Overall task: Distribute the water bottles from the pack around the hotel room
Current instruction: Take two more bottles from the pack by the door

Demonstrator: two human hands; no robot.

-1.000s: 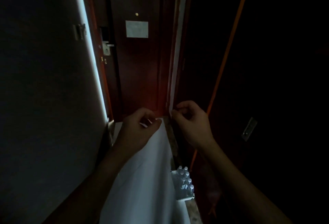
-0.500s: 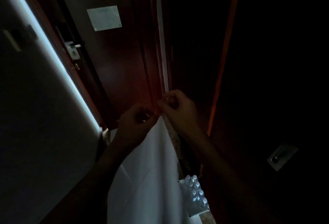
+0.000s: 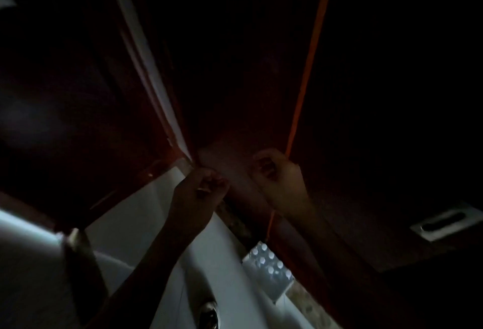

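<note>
1. Scene is very dark, in a narrow spot with dark reddish wood panels (image 3: 235, 67) ahead and to the right.
2. Left hand (image 3: 200, 198) is raised at centre, fingers curled into a fist, pinching something small and pale at the fingertips; what it is can't be told.
3. Right hand (image 3: 281, 179) is just right of the left hand and a bit farther, fingers curled in; whether it grips anything can't be told in this light.
4. A faint, pale translucent sheet (image 3: 224, 164) seems to stretch between the two hands; too dim to be sure what it is.
5. Pack of water bottles (image 3: 269, 268) sits low, near and right of centre, below the right forearm, white caps up, wrapped in clear plastic.
6. The pack stands at the right edge of a white surface (image 3: 146, 213), beside a speckled stone-like strip (image 3: 308, 305).
7. A thin orange line (image 3: 311, 54) runs up the wood from the right hand to the top edge.
8. A pale strip (image 3: 146, 62) runs diagonally from top left down to the left hand.
9. A metal recessed pull (image 3: 444, 221) sits on the dark panel at far right.
10. Lit white wall patch (image 3: 23, 237) at lower left.
11. A round metal fitting (image 3: 209, 313) shows at the bottom edge, blurred.
</note>
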